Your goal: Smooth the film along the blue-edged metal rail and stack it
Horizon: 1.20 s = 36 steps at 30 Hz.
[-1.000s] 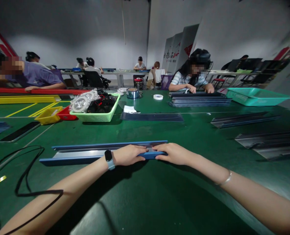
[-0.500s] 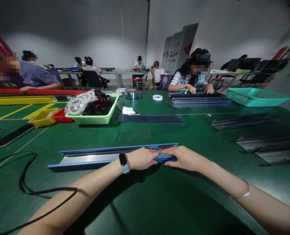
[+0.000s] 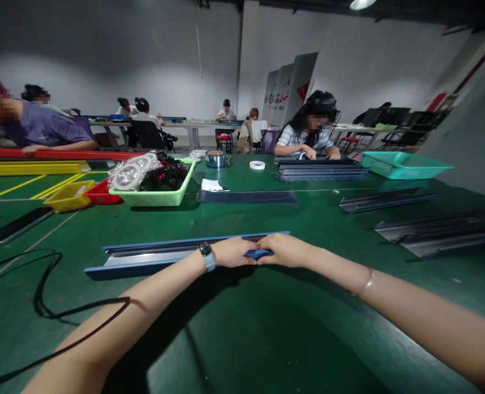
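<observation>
A long blue metal channel (image 3: 144, 256) with a silvery inner floor lies lengthwise on the green table before me. My left hand (image 3: 233, 252), below a wrist with a watch, is closed on the channel's near wall, right of its middle. Close against it, my right hand (image 3: 286, 250) pinches the same near wall with thumb below and fingers over the top. The two hands meet at their fingertips. Part of the channel's floor and its right end are hidden behind them, and anything small under the fingers cannot be made out.
Beyond the channel stand a light green basket (image 3: 156, 198) of bagged rings and dark parts, yellow (image 3: 68, 200) and red (image 3: 103, 194) bins, and tape rolls. More channels (image 3: 390, 200) lie at right, near a teal basket (image 3: 406, 171). A black cable (image 3: 41, 306) crosses my left forearm. Co-workers sit opposite.
My right hand has slid left along the channel until its fingers meet my left hand. My left hand has also shifted slightly left. The camera view has tilted up a little.
</observation>
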Tool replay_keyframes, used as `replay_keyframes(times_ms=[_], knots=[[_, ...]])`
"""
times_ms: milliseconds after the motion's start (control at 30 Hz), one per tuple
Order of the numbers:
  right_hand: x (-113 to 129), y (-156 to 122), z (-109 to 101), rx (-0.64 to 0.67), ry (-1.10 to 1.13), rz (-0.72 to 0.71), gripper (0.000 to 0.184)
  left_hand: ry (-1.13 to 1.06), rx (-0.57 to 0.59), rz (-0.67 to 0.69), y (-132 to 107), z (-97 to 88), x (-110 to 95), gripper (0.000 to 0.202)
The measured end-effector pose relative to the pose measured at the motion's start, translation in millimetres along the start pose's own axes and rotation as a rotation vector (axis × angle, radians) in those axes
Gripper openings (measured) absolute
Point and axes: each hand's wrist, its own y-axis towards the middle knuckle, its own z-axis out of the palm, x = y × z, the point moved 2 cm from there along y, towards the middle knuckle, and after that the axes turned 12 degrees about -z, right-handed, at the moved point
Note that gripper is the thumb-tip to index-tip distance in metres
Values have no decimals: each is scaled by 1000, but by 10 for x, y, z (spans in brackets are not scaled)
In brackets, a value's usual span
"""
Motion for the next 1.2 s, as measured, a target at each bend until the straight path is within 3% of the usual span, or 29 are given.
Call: replay_keyframes(times_ms=[333,567,833,1033,1200], knots=[[-17,-100,30,-62,107,-4,30,-24,33,-46,-119,-98,18,28],[-51,-74,27,-113,170,-35,36,34,-17,-29,-53,-40,12,25],[-153,-172,26,-115,212,46,32,115,-51,1,106,4,-28,27],[-161,-146,-14,-17,178,44,28,114,-67,-37,73,2,-34,25],[-117,-166,-6,-46,135,9,31,149,-78,-69,-10,8,-59,27]])
